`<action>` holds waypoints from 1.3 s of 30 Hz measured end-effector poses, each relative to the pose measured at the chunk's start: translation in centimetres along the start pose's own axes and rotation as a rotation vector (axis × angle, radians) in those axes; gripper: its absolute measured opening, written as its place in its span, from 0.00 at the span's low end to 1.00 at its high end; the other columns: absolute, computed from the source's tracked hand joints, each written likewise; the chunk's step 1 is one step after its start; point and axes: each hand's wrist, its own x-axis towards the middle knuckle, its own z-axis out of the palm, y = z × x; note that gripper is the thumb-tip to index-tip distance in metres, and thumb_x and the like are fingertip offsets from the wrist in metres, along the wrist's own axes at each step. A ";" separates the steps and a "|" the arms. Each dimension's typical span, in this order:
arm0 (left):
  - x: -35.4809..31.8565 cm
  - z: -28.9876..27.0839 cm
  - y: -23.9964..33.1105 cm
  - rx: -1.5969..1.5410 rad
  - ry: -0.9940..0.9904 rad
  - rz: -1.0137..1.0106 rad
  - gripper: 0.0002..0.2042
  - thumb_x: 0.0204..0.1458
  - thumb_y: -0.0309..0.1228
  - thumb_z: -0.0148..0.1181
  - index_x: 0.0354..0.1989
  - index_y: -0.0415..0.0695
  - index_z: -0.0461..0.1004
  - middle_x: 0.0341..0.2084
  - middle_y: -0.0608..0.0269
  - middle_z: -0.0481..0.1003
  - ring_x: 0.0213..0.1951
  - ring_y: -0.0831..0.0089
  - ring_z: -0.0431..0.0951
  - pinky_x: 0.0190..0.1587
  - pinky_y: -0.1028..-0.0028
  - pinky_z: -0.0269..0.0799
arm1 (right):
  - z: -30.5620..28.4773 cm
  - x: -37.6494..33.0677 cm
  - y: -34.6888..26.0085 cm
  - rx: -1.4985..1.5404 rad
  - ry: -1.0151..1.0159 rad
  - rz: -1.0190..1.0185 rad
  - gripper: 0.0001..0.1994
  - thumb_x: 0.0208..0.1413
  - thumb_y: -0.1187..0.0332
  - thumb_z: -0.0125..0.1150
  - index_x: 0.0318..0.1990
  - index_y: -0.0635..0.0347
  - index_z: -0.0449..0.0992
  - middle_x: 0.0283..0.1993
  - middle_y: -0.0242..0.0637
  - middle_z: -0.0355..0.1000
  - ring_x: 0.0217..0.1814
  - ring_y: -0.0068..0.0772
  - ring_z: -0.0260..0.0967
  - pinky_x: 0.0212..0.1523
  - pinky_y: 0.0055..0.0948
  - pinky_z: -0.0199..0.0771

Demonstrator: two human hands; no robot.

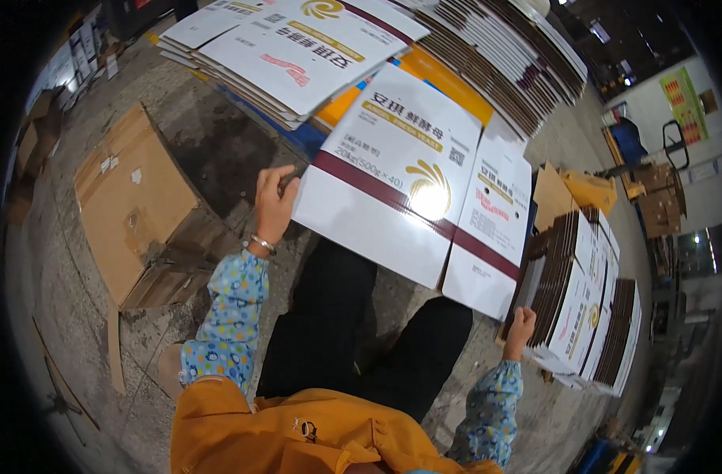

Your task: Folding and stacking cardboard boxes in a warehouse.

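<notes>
We hold the flattened white carton (412,186) over our knees, left hand (274,201) gripping its left edge, right hand (521,325) clasping the lower corner; light, stiff, floppy, best taken by its edges.

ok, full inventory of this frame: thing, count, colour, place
flat printed carton: one, white with maroon band, centre, held at two edges
flat carton stacks: several, white, top
bundled cartons: several rows, white faces with brown edges, right
brown cardboard box: one, flattened, left floor
concrete floor: grey
pallet jack: one, dark, far right
left hand: grips carton's left edge
right hand: grips carton's lower right corner
</notes>
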 end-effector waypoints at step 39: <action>-2.6 1.4 4.3 0.673 -0.664 0.253 0.53 0.23 0.57 0.69 0.62 0.50 0.53 0.55 0.38 0.51 0.55 0.45 0.54 0.55 0.54 0.55 | -3.2 -2.9 -5.8 -0.200 -0.302 -0.270 0.50 0.34 0.53 0.71 0.62 0.64 0.47 0.65 0.59 0.40 0.66 0.57 0.42 0.62 0.42 0.52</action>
